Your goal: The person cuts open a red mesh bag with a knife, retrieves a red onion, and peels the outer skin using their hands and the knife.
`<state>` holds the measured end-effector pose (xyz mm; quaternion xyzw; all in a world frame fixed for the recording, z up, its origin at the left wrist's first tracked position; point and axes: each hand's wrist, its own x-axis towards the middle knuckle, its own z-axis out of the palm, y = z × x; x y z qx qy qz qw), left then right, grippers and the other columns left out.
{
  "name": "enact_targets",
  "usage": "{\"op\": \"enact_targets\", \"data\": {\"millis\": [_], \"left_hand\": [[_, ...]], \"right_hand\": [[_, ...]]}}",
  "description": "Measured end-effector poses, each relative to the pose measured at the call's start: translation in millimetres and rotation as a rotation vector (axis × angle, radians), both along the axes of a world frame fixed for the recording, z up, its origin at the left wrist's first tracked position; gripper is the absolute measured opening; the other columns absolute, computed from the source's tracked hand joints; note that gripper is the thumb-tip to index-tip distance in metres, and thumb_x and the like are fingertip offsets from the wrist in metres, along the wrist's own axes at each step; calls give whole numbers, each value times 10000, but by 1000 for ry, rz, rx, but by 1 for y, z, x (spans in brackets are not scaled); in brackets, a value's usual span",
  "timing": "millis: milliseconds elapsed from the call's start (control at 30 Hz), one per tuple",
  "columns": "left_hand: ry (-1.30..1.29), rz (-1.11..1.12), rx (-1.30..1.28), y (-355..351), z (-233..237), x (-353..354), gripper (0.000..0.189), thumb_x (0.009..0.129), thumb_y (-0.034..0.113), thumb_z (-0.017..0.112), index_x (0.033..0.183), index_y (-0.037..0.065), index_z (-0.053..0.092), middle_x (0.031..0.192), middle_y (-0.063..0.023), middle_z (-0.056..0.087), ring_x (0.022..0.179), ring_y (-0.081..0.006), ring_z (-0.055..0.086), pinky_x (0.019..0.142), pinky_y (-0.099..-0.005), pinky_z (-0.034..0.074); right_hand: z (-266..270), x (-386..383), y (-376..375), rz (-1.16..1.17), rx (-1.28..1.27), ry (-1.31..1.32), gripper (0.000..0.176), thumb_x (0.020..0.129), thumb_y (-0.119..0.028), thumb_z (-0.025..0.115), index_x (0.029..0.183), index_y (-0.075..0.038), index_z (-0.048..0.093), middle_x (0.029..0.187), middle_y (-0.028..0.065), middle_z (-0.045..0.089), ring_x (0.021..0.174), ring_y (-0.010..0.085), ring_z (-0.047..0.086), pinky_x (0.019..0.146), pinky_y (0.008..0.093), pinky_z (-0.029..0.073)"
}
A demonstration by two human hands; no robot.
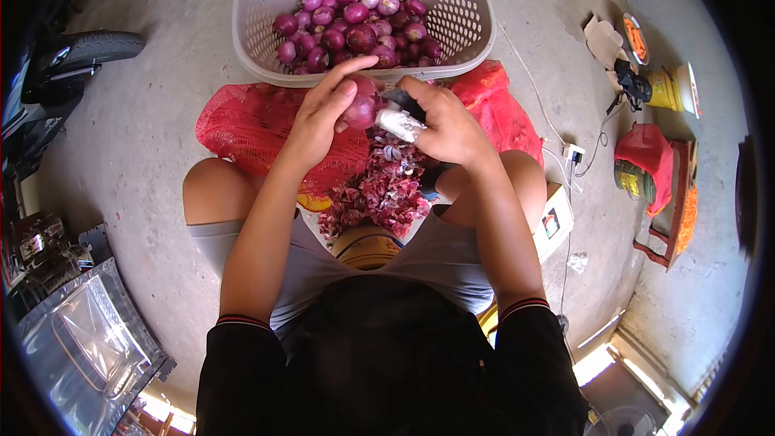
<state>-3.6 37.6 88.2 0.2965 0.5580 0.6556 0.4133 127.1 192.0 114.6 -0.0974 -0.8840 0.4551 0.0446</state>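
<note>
My left hand (321,117) grips a red onion (365,103) with a smooth purple surface, held above the heap of peelings. Close against the onion's right side is my right hand (448,123), its fingers curled. A white wrapping (400,123) seems to cover its thumb, and a small dark piece shows between thumb and forefinger; what that is I cannot make out. Below both hands, red onion skins (386,186) pile up over a yellowish container (365,247) between my knees. Beyond them stands a grey perforated basket (266,12) with many whole red onions (355,31) inside.
Red mesh sacks (250,125) lie on both sides of the peelings. A white cable and a plug adapter (574,153) are on the floor at right, near a white box (555,222). A yellow bucket (666,90) and wooden stand (674,210) line the wall. A motorcycle tyre (101,48) is at left.
</note>
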Motion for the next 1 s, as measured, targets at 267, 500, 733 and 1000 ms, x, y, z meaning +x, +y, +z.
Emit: {"op": "enact_targets", "data": {"millis": [267, 500, 733, 1000], "left_hand": [[-112, 66, -79, -6, -19, -4, 455, 809, 280, 593, 1203, 149, 407, 1147, -26, 495, 916, -109, 528, 691, -239, 456], [-349, 83, -20, -4, -3, -2, 401, 859, 287, 561, 1212, 156, 423, 1075, -21, 542, 852, -95, 545, 633, -215, 430], [-372, 33, 60, -1, -4, 2, 401, 902, 301, 500, 1241, 106, 413, 1083, -60, 574, 672, -84, 513, 509, -204, 353], [-385, 16, 83, 0, 0, 3, 390, 911, 287, 480, 1242, 87, 425, 1005, -47, 565, 651, -81, 495, 503, -205, 343]], "right_hand": [[-10, 5, 2, -24, 65, 194, 437, 760, 9, 538, 1193, 42, 495, 1097, 220, 511, 1025, 387, 520, 879, 420, 423], [-9, 6, -4, 40, 234, 246, 519, 698, 54, 563, 1212, 64, 487, 1057, 216, 491, 989, 369, 503, 899, 402, 413], [-6, 11, -13, 52, 251, 215, 535, 785, -12, 548, 1289, 83, 396, 1149, 271, 516, 1078, 427, 510, 930, 448, 413], [-14, 8, -13, 4, 99, 208, 577, 803, -35, 542, 1317, -1, 281, 1068, 272, 587, 927, 448, 585, 761, 487, 467]]}}
